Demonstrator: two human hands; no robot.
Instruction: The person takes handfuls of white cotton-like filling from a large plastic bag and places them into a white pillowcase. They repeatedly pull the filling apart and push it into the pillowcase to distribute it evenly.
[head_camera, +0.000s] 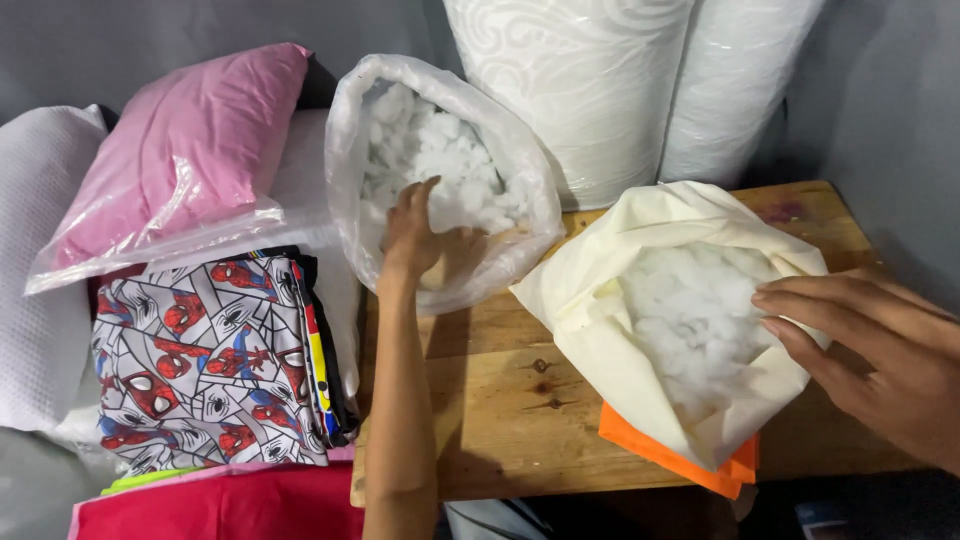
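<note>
Wooden table (500, 400) set vs. grey walls, two white fabric rolls (640, 90) standing at back. L hand (415, 235) reaches into clear plastic bag (350, 130) of white fibre stuffing (440, 150), fingers curled on a clump. R hand (880, 350) flat and spread, resting on rim of cream pillow case (600, 300), part-filled, lying on orange cloth (680, 460). Folded printed fabrics (210, 360) and a bagged pink pillow (190, 150) stacked beside table.

We see a bare wooden tabletop (500, 400) carrying a clear plastic bag of white stuffing (440, 160) at its back left, a cream fabric cover (590, 310) filled with stuffing at the right, and folded orange cloth (665, 455) under that cover.
</note>
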